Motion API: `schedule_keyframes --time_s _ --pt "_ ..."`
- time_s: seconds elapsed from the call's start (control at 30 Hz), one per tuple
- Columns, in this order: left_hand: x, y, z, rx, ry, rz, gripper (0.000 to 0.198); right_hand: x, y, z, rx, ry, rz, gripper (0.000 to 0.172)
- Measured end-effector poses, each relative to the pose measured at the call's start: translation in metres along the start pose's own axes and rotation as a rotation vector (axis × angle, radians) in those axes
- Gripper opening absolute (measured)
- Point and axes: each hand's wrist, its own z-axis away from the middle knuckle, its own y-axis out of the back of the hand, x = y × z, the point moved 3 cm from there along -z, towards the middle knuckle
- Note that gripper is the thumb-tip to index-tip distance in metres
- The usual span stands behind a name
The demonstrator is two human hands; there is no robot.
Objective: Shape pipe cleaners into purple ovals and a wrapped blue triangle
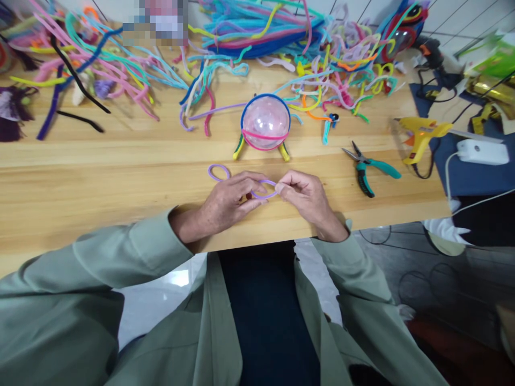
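Between my two hands, just above the near part of the table, is a loop of purple pipe cleaner (pixel 264 197). My left hand (pixel 231 201) has its fingers around the loop's left side. The thumb and fingertips of my right hand (pixel 301 194) pinch its right end. A second purple pipe cleaner ring (pixel 219 172) lies on the wood behind my left hand. Straight ahead stands a clear ball (pixel 266 120) trimmed with a blue and a pink band, with green and yellow pliers-like handles showing beneath it.
Teal-handled pliers (pixel 368 167) and a yellow glue gun (pixel 426 134) lie on the right, near a white power strip (pixel 483 151). Many coloured pipe cleaners (pixel 261 32) are heaped along the back of the wooden table (pixel 120 166). Black strips (pixel 80 120) lie at left.
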Motion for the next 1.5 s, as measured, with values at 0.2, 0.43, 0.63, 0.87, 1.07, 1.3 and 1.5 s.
schedule_keyframes --time_s 0.2,0.43,0.63,0.87,1.07,1.3,1.5 --pt "0.001 0.002 -0.001 0.001 0.068 0.006 0.013 -0.001 0.000 0.001 0.009 -0.002 0.005 0.017" --pt "0.005 0.004 -0.005 -0.002 0.070 0.047 0.011 -0.001 -0.001 0.000 0.010 0.019 0.007 0.018" --pt "0.001 0.003 -0.003 0.030 0.103 0.015 0.021 -0.001 0.000 0.000 0.015 -0.003 0.005 0.019" --pt "0.002 0.005 -0.002 0.038 0.141 -0.011 0.023 -0.001 0.000 0.001 0.010 0.000 -0.002 0.020" --pt "-0.003 0.003 0.000 0.060 0.153 -0.070 0.044 0.001 0.001 0.001 0.018 0.003 -0.002 0.021" --pt "-0.004 0.002 0.000 0.054 0.181 -0.037 0.034 0.001 0.000 0.000 0.015 0.009 -0.005 0.023" --pt "-0.007 0.001 0.005 0.061 0.249 0.072 0.070 0.001 0.001 0.001 0.031 0.015 -0.013 0.029"
